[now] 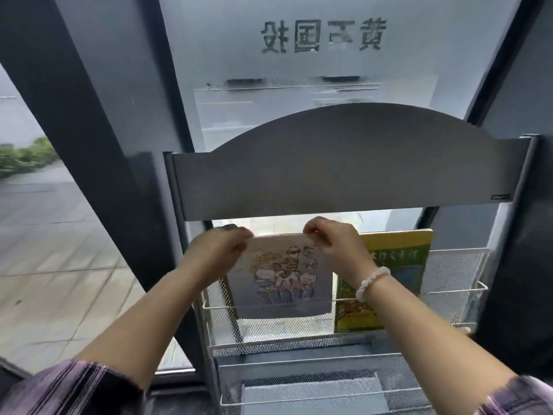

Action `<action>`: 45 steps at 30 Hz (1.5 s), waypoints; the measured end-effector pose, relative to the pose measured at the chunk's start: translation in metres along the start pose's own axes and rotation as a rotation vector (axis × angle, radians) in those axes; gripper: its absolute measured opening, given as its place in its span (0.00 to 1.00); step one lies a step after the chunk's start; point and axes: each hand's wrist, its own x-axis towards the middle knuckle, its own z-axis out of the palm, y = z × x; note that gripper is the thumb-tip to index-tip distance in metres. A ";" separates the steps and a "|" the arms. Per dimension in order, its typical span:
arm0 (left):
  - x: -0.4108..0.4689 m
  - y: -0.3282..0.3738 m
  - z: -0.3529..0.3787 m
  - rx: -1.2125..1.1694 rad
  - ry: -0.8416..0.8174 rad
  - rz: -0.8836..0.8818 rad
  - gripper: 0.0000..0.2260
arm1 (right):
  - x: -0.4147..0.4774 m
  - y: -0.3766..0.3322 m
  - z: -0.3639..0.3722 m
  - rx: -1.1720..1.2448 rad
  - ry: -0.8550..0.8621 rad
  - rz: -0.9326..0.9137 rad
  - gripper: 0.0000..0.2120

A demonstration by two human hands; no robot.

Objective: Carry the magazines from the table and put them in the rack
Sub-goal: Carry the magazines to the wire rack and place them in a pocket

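A pale magazine (pixel 281 280) with a cartoon drawing on its cover stands upright in the left half of the rack's top wire-mesh shelf (pixel 454 292). My left hand (pixel 218 250) pinches its top left corner. Pinching the top edge near the right corner is my right hand (pixel 332 244), which wears a white bead bracelet. A green and yellow magazine (pixel 398 265) leans in the same shelf just to the right, partly hidden behind my right wrist. The rack's grey metal header panel (pixel 344 166) rises right above both hands.
A lower mesh shelf (pixel 308 384) of the rack sits below. The rack stands against a frosted glass wall with dark frame posts (pixel 89 145) on the left and right. Through the glass on the left I see paving and shrubs.
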 end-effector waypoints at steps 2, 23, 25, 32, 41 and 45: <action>-0.004 -0.006 0.010 -0.036 -0.058 -0.036 0.11 | -0.004 0.006 0.008 0.022 -0.080 0.061 0.07; -0.035 -0.006 0.054 0.210 0.133 -0.173 0.04 | -0.021 0.037 0.029 -0.317 -0.053 -0.077 0.11; -0.037 -0.007 0.054 0.221 0.145 -0.178 0.05 | -0.017 0.042 0.007 -0.410 -0.042 0.003 0.16; -0.033 -0.006 0.056 0.199 0.137 -0.187 0.06 | -0.009 0.070 -0.034 -0.505 -0.151 0.151 0.15; -0.034 -0.007 0.057 0.208 0.158 -0.225 0.05 | -0.005 0.054 -0.025 -0.383 -0.243 0.092 0.13; -0.034 -0.004 0.058 0.203 0.161 -0.227 0.07 | -0.001 0.049 -0.018 -0.377 -0.245 0.070 0.13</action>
